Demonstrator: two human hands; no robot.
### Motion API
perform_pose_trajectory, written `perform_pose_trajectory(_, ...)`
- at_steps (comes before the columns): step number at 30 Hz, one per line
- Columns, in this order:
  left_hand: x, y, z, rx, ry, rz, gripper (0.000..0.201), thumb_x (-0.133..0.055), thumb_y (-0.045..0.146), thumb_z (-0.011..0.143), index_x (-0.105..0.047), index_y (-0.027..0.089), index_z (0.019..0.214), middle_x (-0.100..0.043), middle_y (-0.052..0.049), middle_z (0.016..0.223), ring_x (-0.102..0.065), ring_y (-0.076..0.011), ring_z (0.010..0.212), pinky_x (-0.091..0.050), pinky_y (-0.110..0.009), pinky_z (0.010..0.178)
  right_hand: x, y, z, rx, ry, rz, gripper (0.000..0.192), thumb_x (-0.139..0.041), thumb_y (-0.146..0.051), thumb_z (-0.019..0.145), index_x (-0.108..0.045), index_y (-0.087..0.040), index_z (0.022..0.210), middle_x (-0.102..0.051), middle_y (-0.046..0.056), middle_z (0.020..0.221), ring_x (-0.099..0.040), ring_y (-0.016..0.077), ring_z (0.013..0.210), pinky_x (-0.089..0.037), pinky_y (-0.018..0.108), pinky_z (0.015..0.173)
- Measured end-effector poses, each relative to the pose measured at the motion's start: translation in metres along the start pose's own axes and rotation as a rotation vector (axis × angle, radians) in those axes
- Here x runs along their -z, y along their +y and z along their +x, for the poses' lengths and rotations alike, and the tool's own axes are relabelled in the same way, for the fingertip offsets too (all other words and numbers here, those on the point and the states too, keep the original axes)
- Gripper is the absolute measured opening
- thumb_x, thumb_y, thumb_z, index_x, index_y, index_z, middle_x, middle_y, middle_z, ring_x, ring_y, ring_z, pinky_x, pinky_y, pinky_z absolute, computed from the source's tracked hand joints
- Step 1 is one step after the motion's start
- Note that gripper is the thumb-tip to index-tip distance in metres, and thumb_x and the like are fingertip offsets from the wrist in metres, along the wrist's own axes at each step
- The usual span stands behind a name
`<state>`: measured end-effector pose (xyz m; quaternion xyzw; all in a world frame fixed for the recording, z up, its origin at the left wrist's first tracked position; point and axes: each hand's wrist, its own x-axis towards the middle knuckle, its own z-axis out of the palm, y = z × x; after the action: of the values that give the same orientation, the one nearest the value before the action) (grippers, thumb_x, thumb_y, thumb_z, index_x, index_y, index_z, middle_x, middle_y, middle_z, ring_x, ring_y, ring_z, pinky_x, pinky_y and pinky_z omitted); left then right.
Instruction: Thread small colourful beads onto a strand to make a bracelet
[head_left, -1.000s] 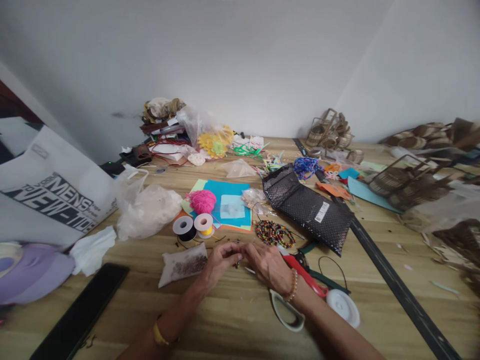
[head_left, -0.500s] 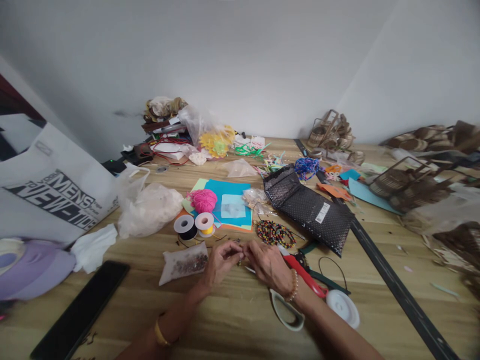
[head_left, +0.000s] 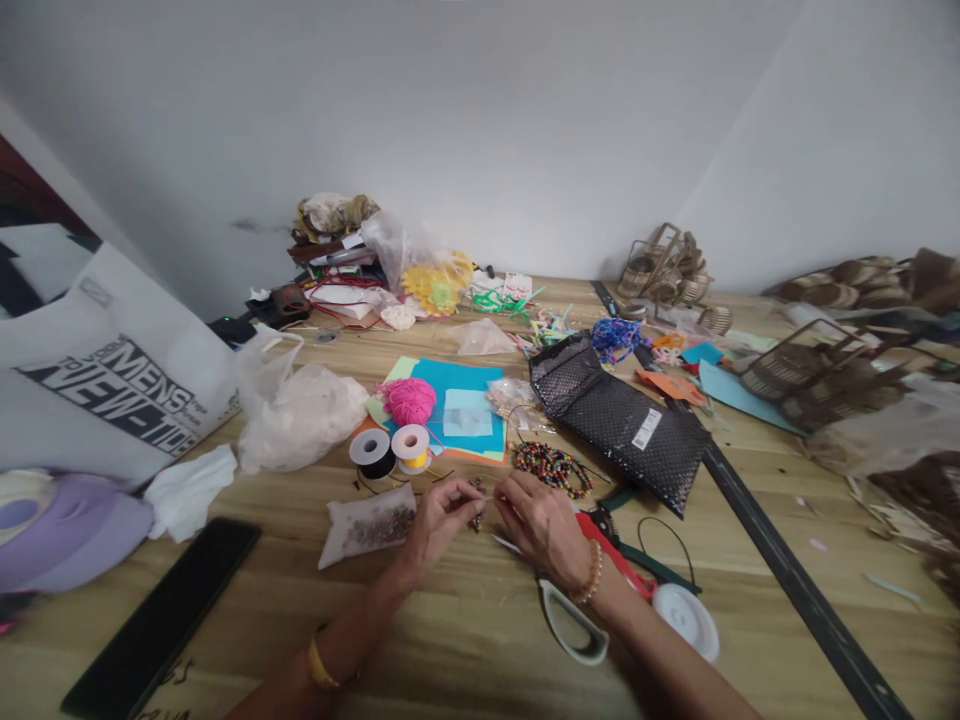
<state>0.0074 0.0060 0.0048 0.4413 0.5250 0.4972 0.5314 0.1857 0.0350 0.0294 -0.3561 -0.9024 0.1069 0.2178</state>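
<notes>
My left hand [head_left: 441,525] is closed in a pinch on a short strand of small dark beads [head_left: 477,515], which hangs by its fingertips. A hand's breadth to the right or less, my right hand [head_left: 541,525] pinches a fine pale thread [head_left: 489,498] that runs across the narrow gap between the hands. Under my right hand lies a pair of scissors [head_left: 574,625], blade tip and pale handle showing. A clear bag of beads [head_left: 371,525] rests left of my left hand. Beyond my right hand is a coiled string of multicoloured beads [head_left: 551,468].
Spools of black thread [head_left: 370,455] and yellow thread [head_left: 411,450], pink yarn [head_left: 409,401] and blue paper [head_left: 480,375] lie ahead. A black bubble mailer [head_left: 619,415], red-handled tool [head_left: 630,570] and white spool [head_left: 686,620] are right. A black phone-like slab [head_left: 161,615] lies left.
My fingertips have moved slightly apart, opening a small gap with the thread across it. More of the bead strand and the scissors' blade tip now show.
</notes>
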Motion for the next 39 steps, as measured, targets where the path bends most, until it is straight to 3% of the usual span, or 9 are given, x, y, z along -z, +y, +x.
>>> perform_pose_trajectory(5,-0.001,-0.007,0.001,-0.046,0.022,0.031,0.018,-0.074,0.031,0.066,-0.065,0.015,0.067,-0.062,0.0,0.061,-0.054,-0.0129,0.06,-0.042,-0.024,0.06,-0.001,-0.002,0.0,0.044,-0.004,-0.041,0.016,-0.043,-0.016,0.099,-0.055,-0.018,0.088,-0.058,0.004,0.085,-0.057,0.0142,0.07,-0.036,0.023,0.057)
perform_pose_trajectory(12,-0.002,-0.01,-0.004,-0.127,0.04,0.231,0.006,-0.062,0.019,0.071,-0.065,0.015,0.069,-0.063,-0.002,0.064,-0.056,-0.0143,0.062,-0.043,-0.024,0.061,-0.001,-0.005,-0.001,0.128,0.014,-0.065,0.014,-0.043,-0.017,0.099,-0.054,-0.018,0.091,-0.059,0.005,0.084,-0.056,0.0152,0.069,-0.035,0.024,0.055)
perform_pose_trajectory(20,-0.005,-0.013,-0.006,-0.201,0.043,0.354,0.007,-0.059,0.012,0.07,-0.063,0.017,0.066,-0.065,-0.001,0.063,-0.058,-0.0147,0.06,-0.044,-0.024,0.06,-0.006,-0.004,-0.001,0.145,0.022,-0.031,0.017,-0.039,-0.019,0.101,-0.053,-0.019,0.091,-0.059,0.005,0.087,-0.057,0.0156,0.07,-0.038,0.025,0.056)
perform_pose_trajectory(25,-0.006,-0.011,-0.007,-0.165,0.0,0.304,0.008,-0.062,0.015,0.07,-0.061,0.016,0.062,-0.061,0.0,0.059,-0.057,-0.0142,0.06,-0.044,-0.025,0.062,-0.007,-0.003,0.001,0.146,0.013,0.045,0.019,-0.04,-0.019,0.1,-0.056,-0.019,0.09,-0.06,0.006,0.086,-0.059,0.0166,0.075,-0.045,0.025,0.061)
perform_pose_trajectory(32,-0.002,-0.007,0.0,-0.006,-0.116,-0.018,0.027,-0.073,0.038,0.068,-0.062,0.014,0.064,-0.06,0.0,0.058,-0.053,-0.0122,0.055,-0.042,-0.024,0.056,-0.006,0.001,0.0,0.067,0.161,0.196,0.023,-0.04,-0.018,0.099,-0.052,-0.02,0.119,-0.057,0.012,0.113,-0.062,0.0189,0.093,-0.054,0.029,0.072)
perform_pose_trajectory(35,-0.001,-0.002,0.001,0.04,-0.104,-0.065,0.03,-0.074,0.041,0.068,-0.063,0.014,0.064,-0.06,0.0,0.058,-0.053,-0.0118,0.055,-0.043,-0.024,0.057,-0.007,0.002,-0.001,0.058,0.193,0.186,0.017,-0.041,-0.019,0.099,-0.054,-0.02,0.109,-0.059,0.01,0.102,-0.062,0.018,0.085,-0.053,0.028,0.068)
perform_pose_trajectory(39,-0.001,0.002,0.0,0.065,-0.084,-0.085,0.03,-0.075,0.042,0.068,-0.065,0.013,0.066,-0.061,0.0,0.058,-0.053,-0.0113,0.055,-0.043,-0.024,0.059,-0.009,0.002,-0.001,0.072,0.143,0.183,0.017,-0.041,-0.02,0.1,-0.057,-0.019,0.096,-0.062,0.007,0.091,-0.061,0.0162,0.075,-0.051,0.026,0.063)
